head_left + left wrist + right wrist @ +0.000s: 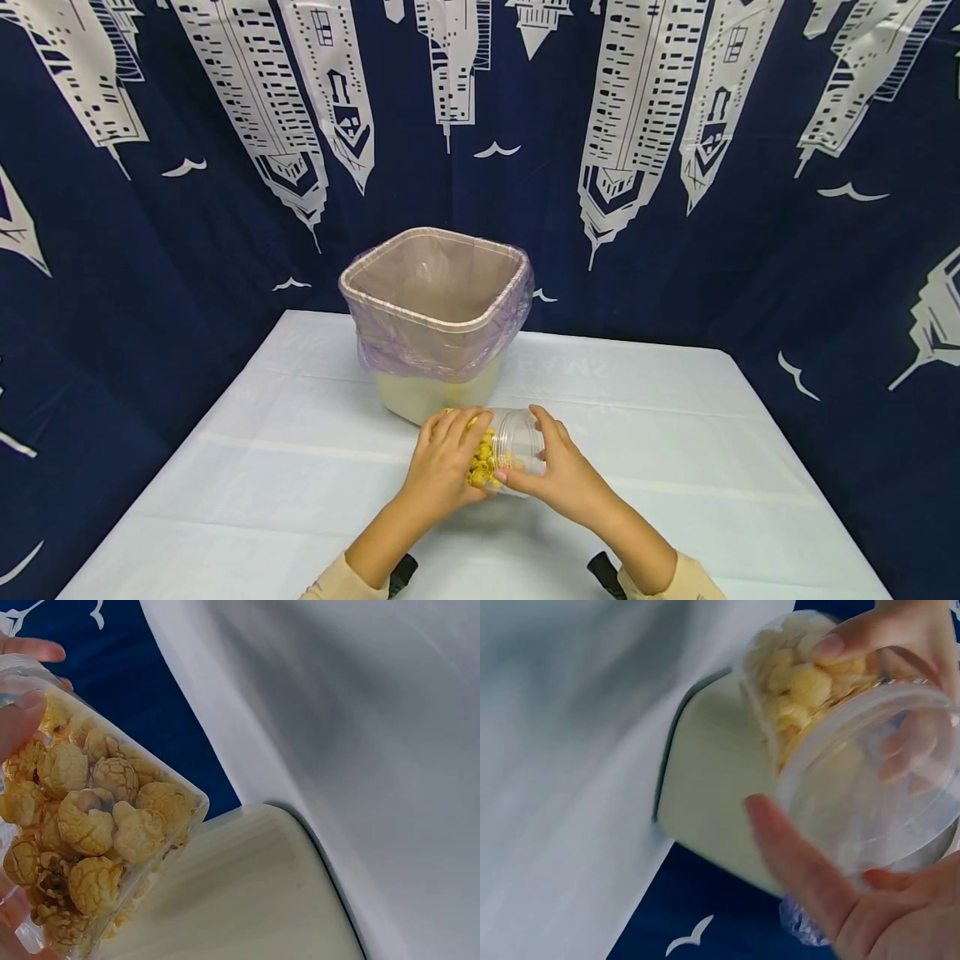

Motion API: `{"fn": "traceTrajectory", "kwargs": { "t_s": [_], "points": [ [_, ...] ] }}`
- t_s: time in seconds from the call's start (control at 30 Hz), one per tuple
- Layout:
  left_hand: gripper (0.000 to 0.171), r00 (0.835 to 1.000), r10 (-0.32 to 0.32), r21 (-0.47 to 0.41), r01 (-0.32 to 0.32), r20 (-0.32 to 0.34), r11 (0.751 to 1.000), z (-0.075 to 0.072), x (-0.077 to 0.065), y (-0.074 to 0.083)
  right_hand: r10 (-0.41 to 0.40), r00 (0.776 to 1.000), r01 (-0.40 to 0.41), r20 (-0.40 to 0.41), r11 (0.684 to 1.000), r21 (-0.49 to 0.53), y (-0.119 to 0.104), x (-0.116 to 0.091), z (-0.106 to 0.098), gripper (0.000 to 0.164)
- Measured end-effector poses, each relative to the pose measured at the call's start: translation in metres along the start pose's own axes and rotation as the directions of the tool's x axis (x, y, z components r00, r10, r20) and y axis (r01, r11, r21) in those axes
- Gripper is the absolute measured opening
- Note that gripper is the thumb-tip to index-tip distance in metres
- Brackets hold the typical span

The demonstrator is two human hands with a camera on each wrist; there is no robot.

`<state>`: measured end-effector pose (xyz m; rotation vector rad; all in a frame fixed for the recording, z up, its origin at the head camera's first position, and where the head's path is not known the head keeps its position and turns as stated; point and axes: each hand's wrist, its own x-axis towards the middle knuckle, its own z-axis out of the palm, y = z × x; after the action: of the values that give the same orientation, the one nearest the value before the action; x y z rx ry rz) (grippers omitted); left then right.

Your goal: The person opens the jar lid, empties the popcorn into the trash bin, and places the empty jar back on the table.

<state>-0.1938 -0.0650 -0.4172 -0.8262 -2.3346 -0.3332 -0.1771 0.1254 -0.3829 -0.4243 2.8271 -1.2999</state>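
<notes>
A clear plastic jar [112, 802] of yellow popcorn [482, 462] lies tipped on its side above the table, in front of the bin. My left hand [442, 467] grips the jar's body, with the thumb and fingers around it. At the other end, my right hand [566, 479] holds the clear round lid end [870, 780], thumb on the near side and fingers on the far side. In the right wrist view, my left hand's thumb [829, 649] presses on the jar's wall. The popcorn is heaped toward the jar's bottom.
Just beyond the jar stands a cream waste bin [435, 392], lined with a translucent purple bag [480, 350] folded over its rim. A white cloth covers the table [247, 467]. Behind it hangs a navy curtain [480, 192] printed with white buildings.
</notes>
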Motion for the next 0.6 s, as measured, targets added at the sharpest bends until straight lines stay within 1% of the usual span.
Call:
{"fn": "traceTrajectory", "kwargs": {
  "t_s": [0.1,0.17,0.27,0.4,0.47,0.5,0.57,0.6],
  "points": [
    [0.101,1.000,-0.001,-0.009,0.001,0.001,1.000,0.000,0.001,0.000,-0.099,0.995,0.099,0.012,0.995,-0.009,0.005,0.001,-0.002,0.100],
    [0.103,1.000,-0.003,-0.013,0.003,0.004,1.000,0.000,0.001,0.000,-0.184,0.983,0.185,0.016,0.982,-0.038,0.008,0.002,-0.004,0.102],
    [0.104,1.000,-0.008,-0.017,0.008,0.012,1.000,0.000,0.001,-0.001,-0.313,0.949,0.314,0.021,0.943,-0.111,0.013,0.003,-0.007,0.104],
    [0.105,0.999,-0.026,-0.031,0.027,0.035,0.999,-0.002,0.002,-0.001,-0.443,0.896,0.441,0.039,0.875,-0.197,0.019,0.005,-0.012,0.108],
    [0.106,0.998,-0.038,-0.043,0.040,0.042,0.998,-0.002,0.002,-0.001,-0.486,0.872,0.485,0.051,0.846,-0.220,0.022,0.005,-0.016,0.109],
    [0.106,0.998,-0.045,-0.049,0.047,0.045,0.998,-0.002,0.002,-0.001,-0.495,0.867,0.493,0.054,0.840,-0.226,0.023,0.005,-0.018,0.110],
    [0.106,0.997,-0.055,-0.058,0.058,0.049,0.997,-0.003,0.001,-0.002,-0.496,0.866,0.495,0.055,0.838,-0.230,0.025,0.005,-0.024,0.110],
    [0.106,0.997,-0.058,-0.059,0.061,0.051,0.996,-0.003,0.001,-0.003,-0.489,0.871,0.487,0.052,0.842,-0.233,0.027,0.005,-0.027,0.110]
  ]
}}
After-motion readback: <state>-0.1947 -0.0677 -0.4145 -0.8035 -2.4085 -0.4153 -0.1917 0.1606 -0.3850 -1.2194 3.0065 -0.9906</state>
